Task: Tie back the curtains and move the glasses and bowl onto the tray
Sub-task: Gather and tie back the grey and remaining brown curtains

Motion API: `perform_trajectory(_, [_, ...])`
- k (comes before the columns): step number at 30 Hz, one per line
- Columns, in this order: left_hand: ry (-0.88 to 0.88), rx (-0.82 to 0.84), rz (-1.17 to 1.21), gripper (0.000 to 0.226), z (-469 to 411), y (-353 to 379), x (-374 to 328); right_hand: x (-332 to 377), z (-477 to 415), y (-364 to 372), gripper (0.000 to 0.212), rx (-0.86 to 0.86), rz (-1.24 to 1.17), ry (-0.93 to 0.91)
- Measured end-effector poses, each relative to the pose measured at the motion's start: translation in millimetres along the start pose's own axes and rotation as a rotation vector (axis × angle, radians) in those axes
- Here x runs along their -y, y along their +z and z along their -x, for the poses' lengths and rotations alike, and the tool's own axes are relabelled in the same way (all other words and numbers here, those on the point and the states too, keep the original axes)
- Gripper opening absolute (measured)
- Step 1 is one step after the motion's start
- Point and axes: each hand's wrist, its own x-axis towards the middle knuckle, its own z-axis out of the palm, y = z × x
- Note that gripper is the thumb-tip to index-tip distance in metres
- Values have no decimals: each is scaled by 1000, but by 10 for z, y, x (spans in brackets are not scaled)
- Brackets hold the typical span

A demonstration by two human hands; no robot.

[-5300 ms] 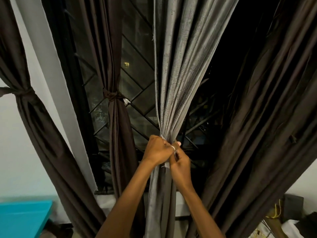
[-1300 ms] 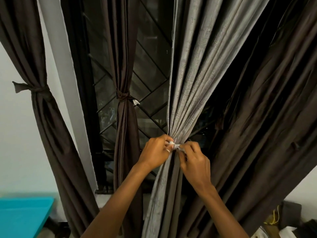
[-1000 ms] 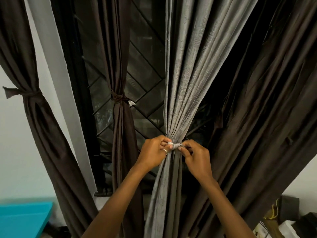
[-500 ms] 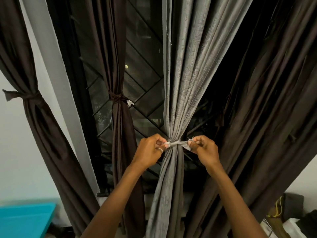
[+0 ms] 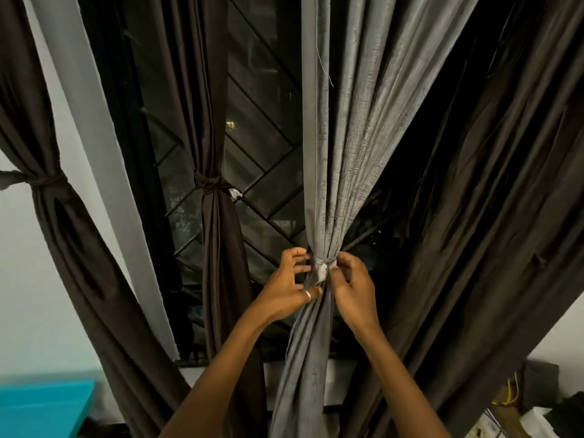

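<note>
Both our hands meet at the grey curtain (image 5: 335,153), which hangs before the middle of the window, cinched to a narrow waist by a pale tie (image 5: 321,270). Our left hand (image 5: 289,287) keeps a wide grip: fingers spread, tips just beside the tie, the ringed thumb touching the folds below it. Our right hand (image 5: 352,287) curls its fingers against the tie from the other side; we cannot tell whether that grip pinches it. Left of the grey curtain hang a tied brown curtain (image 5: 218,248) and, farther left, a second tied curtain (image 5: 72,248). Right of it a loose dark curtain (image 5: 489,216) hangs. Behind it runs the window grille (image 5: 262,153). Far lower left sits a teal table (image 5: 44,406).
</note>
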Motion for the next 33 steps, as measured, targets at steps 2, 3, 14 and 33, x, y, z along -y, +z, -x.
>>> perform_trajectory(2, [-5,17,-28,88,-12,-8,5,123,-4,3,43,139,-69,14])
perform_trajectory(3, [-5,1,-38,87,-21,-10,0,172,-27,-7,48,186,-88,21])
perform_trajectory(14, [52,-42,-1,41,-146,89,20,3,-147,218,36,49,65,-47])
perform_trajectory(33, [-33,-472,-367,84,-228,325,-378,29,-40,382,33,-120,225,-147])
